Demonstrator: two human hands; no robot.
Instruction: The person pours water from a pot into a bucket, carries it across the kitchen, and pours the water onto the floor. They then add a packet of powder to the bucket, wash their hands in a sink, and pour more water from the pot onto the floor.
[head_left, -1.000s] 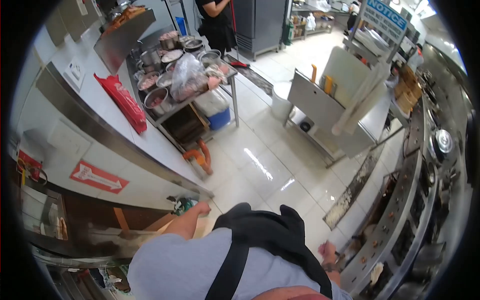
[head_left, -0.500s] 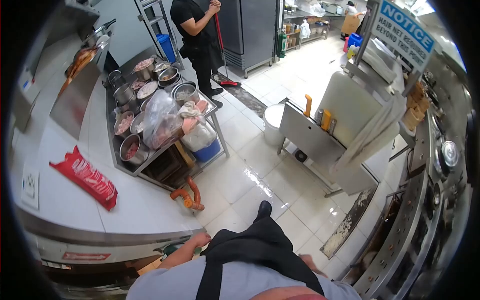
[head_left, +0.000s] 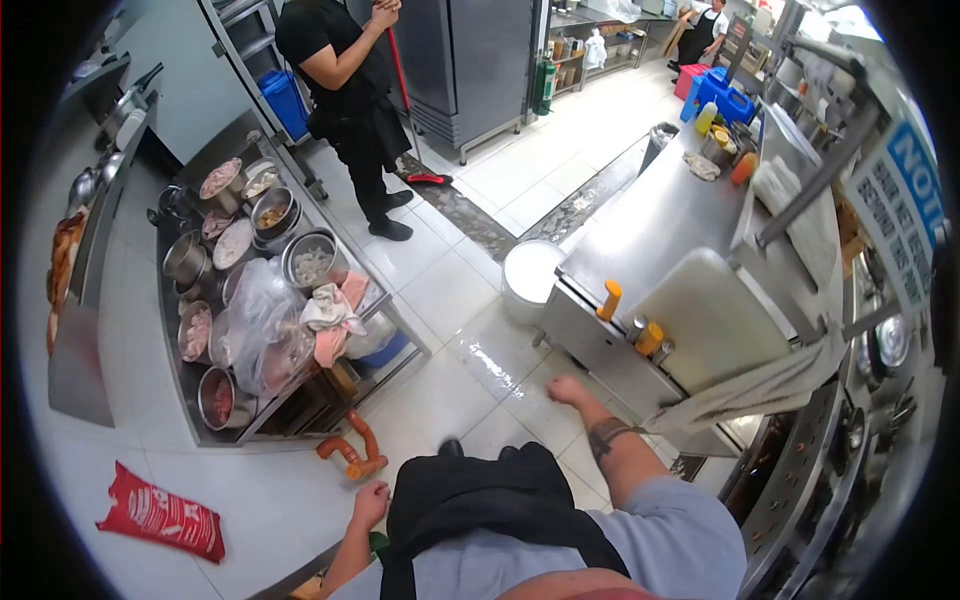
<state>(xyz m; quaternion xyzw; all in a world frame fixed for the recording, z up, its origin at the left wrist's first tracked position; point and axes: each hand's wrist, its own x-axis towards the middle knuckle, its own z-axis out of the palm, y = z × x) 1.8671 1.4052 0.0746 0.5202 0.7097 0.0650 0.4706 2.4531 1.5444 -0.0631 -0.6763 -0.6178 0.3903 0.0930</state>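
Observation:
My left hand (head_left: 372, 503) hangs low beside the black apron (head_left: 470, 500), its fingers curled; whether anything is in them is too small to tell. Nearest to it are the orange pipes (head_left: 360, 455) on the floor. My right hand (head_left: 566, 390) reaches forward over the tiles with its fingers curled in, and I cannot make out anything in it. Ahead of that hand stands a steel counter (head_left: 640, 225) with orange-handled tools (head_left: 609, 300) in its end slot. A white bucket (head_left: 531, 275) stands at the counter's near left corner.
At left, a steel table (head_left: 215, 437) bears several metal pots, a plastic bag (head_left: 268, 320) and cloths. A red packet (head_left: 163, 511) lies on the white surface. Another person (head_left: 350, 110) holds a red-handled squeegee. A towel (head_left: 745, 385) hangs at right.
The view has moved forward, nearer the counter and bucket. My right hand has swung out from beside my body to over the floor. A person at the far back now shows more fully.

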